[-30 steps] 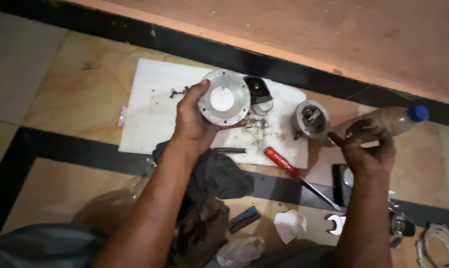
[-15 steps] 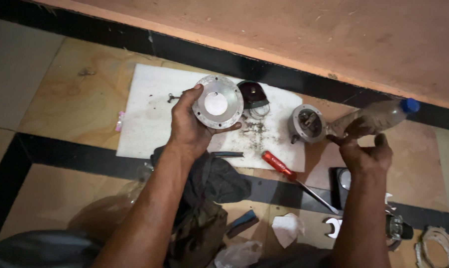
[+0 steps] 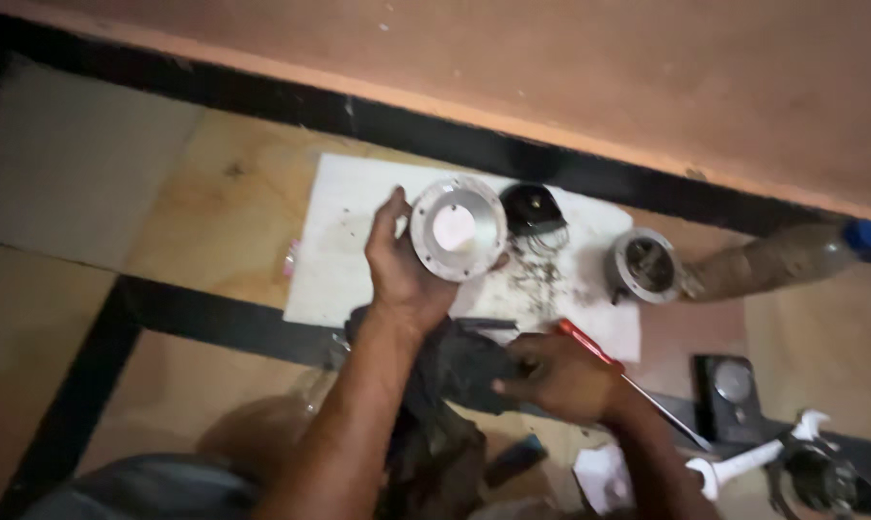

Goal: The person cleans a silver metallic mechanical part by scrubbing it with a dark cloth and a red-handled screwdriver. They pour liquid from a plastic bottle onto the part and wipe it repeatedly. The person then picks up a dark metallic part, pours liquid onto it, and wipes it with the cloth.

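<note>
- Nearest the camera, the right hand point(image 3: 563, 377) lies low over the floor with its fingers curled around a fold of dark cloth point(image 3: 460, 361), gripping it.
- The dark cloth is bunched on the floor between the two forearms, touching the near edge of a white sheet point(image 3: 344, 241).
- A red-handled screwdriver point(image 3: 589, 347) lies just behind the right hand, its handle peeking out past the knuckles and its shaft running off to the right.
- To the right lie a white spanner point(image 3: 743, 464) and a small dark square part point(image 3: 731, 390), well apart from both hands.
- Farther out, the left hand point(image 3: 404, 270) is raised above the white sheet, fingers wrapped about the rim of a round metal flanged part point(image 3: 458, 229), which it holds with the flat face tilted toward the camera.
- Beyond that, on the sheet, sit a black cap point(image 3: 532, 207) with a coiled spring beside it and scattered small bits of hardware.
- A round metal housing point(image 3: 644, 265) rests at the sheet's right edge.
- Farthest right, a plastic bottle with a blue cap point(image 3: 782, 258) lies on its side near the wall.
</note>
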